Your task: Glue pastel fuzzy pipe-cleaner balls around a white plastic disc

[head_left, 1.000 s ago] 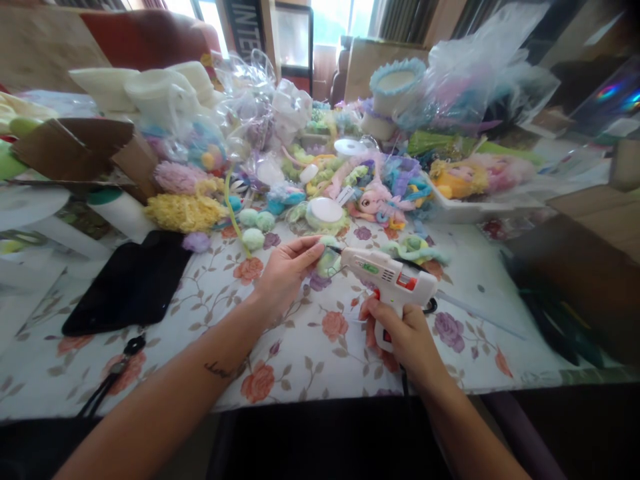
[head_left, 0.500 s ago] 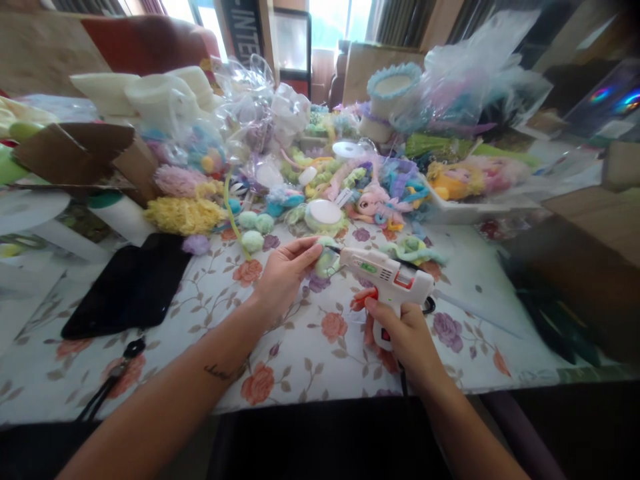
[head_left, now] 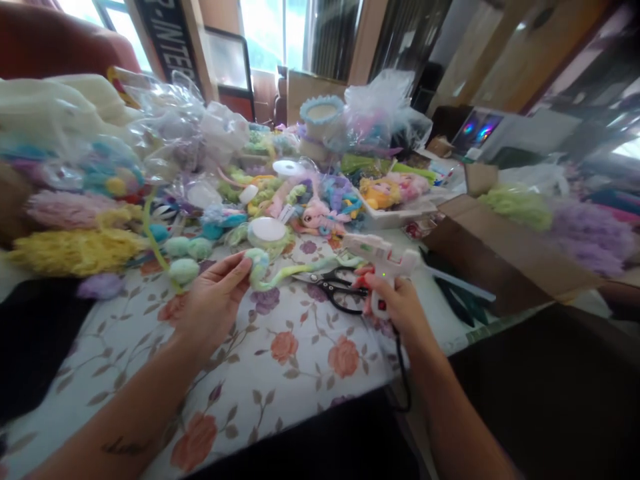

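Note:
My left hand (head_left: 213, 303) pinches one end of a fuzzy green and yellow pipe cleaner (head_left: 280, 270) that trails right over the flowered tablecloth (head_left: 290, 360). My right hand (head_left: 393, 307) is closed round the grip of a white glue gun (head_left: 383, 257), its nozzle pointing left and away from the pipe cleaner. Black scissors (head_left: 335, 290) lie on the cloth between my hands, partly under the pipe cleaner.
A heap of pastel pom-poms, fuzzy wire, small dolls (head_left: 315, 217) and plastic bags fills the back of the table. A yellow fluffy roll (head_left: 70, 250) lies at left. An open cardboard box (head_left: 505, 250) stands at right. The gun's black cord (head_left: 403, 373) hangs over the table edge.
The view has swung to the right. My right hand drew the glue gun away from the green piece to the right. The pipe cleaner and the scissors now show.

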A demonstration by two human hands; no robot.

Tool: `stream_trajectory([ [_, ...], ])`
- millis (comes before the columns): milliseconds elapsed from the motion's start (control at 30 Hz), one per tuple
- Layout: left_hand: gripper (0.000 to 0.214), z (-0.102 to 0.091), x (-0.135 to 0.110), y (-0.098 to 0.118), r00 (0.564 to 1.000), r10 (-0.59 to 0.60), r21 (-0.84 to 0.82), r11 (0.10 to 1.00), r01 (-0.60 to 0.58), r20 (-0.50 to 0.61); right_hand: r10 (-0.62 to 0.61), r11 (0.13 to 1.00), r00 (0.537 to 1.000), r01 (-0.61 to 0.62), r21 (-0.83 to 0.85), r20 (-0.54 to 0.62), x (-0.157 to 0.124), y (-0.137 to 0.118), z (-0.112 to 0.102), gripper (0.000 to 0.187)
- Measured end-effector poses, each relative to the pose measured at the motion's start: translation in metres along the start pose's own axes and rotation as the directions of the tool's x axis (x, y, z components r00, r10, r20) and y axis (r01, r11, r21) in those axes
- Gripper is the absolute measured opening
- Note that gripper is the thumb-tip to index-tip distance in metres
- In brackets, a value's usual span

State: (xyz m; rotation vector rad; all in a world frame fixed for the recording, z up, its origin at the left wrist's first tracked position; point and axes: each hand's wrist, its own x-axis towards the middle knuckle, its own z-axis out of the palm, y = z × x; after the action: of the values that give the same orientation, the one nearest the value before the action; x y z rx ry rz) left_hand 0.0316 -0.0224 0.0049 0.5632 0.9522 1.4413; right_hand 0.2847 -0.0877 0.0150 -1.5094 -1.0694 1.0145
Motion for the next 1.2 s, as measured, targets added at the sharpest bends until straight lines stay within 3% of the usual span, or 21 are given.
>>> stream_trajectory([
  [67,0.011,0.001,-0.001,-0.001,1.000,-0.018,0.012,1.000,0.018,0.000,-0.061,0.973,0.990,0.030,-0.229,-0.130,0.023,0.003,-0.036,0.042],
  [133,0.011,0.002,-0.002,-0.001,1.000,-0.028,0.019,0.999,0.028,-0.003,-0.147,0.887,0.958,0.016,-0.462,-0.248,0.050,0.010,-0.069,0.040],
  [267,0.015,0.002,-0.003,-0.001,0.999,-0.042,0.024,0.999,0.042,-0.026,-0.184,0.809,0.947,-0.006,-0.588,-0.262,0.093,0.026,-0.102,0.027],
  [400,0.019,0.001,-0.001,-0.002,0.998,-0.060,0.041,0.997,0.060,-0.025,-0.192,0.738,0.956,-0.008,-0.675,-0.222,0.106,0.030,-0.101,0.029],
  [533,0.017,0.002,0.000,-0.004,0.998,-0.064,0.039,0.997,0.065,-0.011,-0.203,0.637,0.963,-0.010,-0.771,-0.180,0.081,0.019,-0.098,0.028],
  [567,0.016,0.002,0.000,-0.004,0.998,-0.066,0.040,0.997,0.066,-0.005,-0.211,0.592,0.963,-0.008,-0.806,-0.165,0.070,0.015,-0.097,0.026],
  [633,0.010,0.001,-0.001,-0.005,0.998,-0.065,0.041,0.997,0.065,0.017,-0.241,0.309,0.962,-0.048,-0.950,-0.127,0.044,0.004,-0.090,0.030],
  [667,0.008,0.000,-0.001,-0.006,0.997,-0.064,0.042,0.997,0.062,0.035,-0.307,0.237,0.943,-0.051,-0.970,-0.124,0.031,-0.002,-0.083,0.032],
  [700,0.009,-0.001,-0.002,-0.006,0.996,-0.064,0.045,0.997,0.062,0.059,-0.392,0.222,0.914,-0.020,-0.975,-0.108,0.019,-0.008,-0.073,0.034],
  [767,0.013,-0.003,-0.001,-0.008,0.991,-0.070,0.062,0.996,0.063,0.116,-0.538,0.304,0.843,0.173,-0.937,-0.019,0.004,-0.021,-0.047,0.031],
  [833,0.018,-0.006,-0.001,-0.010,0.982,-0.074,0.090,0.994,0.059,0.173,-0.537,0.470,0.824,0.470,-0.747,0.181,0.000,-0.032,-0.013,0.027],
  [900,0.022,-0.008,-0.002,-0.012,0.972,-0.075,0.119,0.992,0.050,0.221,-0.511,0.632,0.791,0.611,-0.477,0.336,0.007,-0.037,0.025,0.023],
  [967,0.025,-0.009,-0.002,-0.012,0.961,-0.080,0.138,0.989,0.044,0.265,-0.502,0.753,0.788,0.601,-0.266,0.358,0.020,-0.034,0.059,0.022],
  [1033,0.027,-0.009,-0.003,-0.012,0.950,-0.084,0.145,0.989,0.042,0.300,-0.476,0.834,0.816,0.537,-0.127,0.329,0.032,-0.025,0.084,0.021],
  [1133,0.030,-0.008,-0.004,-0.012,0.946,-0.092,0.148,0.988,0.047,0.310,-0.405,0.913,0.869,0.401,0.076,0.285,0.039,-0.007,0.101,0.022],
  [1200,0.031,-0.008,-0.004,-0.013,0.945,-0.101,0.163,0.985,0.052,0.312,-0.373,0.927,0.877,0.339,0.159,0.303,0.036,0.001,0.101,0.020],
])
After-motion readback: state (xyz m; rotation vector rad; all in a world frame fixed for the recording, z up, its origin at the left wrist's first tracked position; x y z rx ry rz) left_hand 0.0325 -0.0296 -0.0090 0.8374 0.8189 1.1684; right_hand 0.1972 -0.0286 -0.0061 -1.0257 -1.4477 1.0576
